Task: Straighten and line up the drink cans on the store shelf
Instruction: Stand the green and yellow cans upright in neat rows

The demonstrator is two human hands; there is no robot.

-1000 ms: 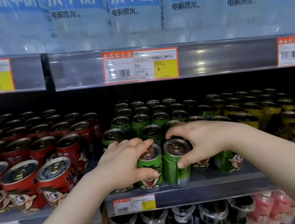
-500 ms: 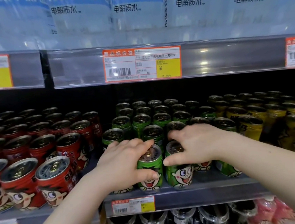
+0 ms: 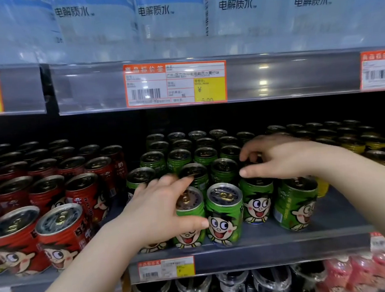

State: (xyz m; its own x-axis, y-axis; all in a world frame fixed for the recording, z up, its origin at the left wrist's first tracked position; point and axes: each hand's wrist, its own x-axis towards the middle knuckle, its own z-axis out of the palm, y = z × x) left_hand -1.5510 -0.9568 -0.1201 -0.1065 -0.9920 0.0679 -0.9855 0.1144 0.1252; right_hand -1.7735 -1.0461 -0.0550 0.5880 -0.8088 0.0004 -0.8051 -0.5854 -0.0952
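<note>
Red cans (image 3: pixel 55 235) fill the shelf (image 3: pixel 331 227) at 9 o'clock, packed in rows, the front ones with the cartoon face turned outward.

The left grip (image 3: pixel 160 215) sits near centre and clasps the first green can (image 3: pixel 189 219) in the front row. Its fingers curl over the rim and its thumb lies across the label. That can stands upright at the shelf edge at 6 o'clock, touching the second green can (image 3: pixel 224 214) just to its right, which faces forward with nothing on it.

Rows of green cans (image 3: pixel 179 157) run back behind these toward 12 o'clock.

The right grip (image 3: pixel 280 157), at about 2 o'clock from centre, hovers above the third green can (image 3: pixel 257 201). Its thumb points toward 9 o'clock and its fingers are bent over the row behind. Whether it is closed on any can cannot be told.

The fourth green can (image 3: pixel 295 204) stands slightly apart, its face turned toward 3 o'clock.

Yellow cans (image 3: pixel 353 147) occupy the shelf at 3 o'clock
</note>
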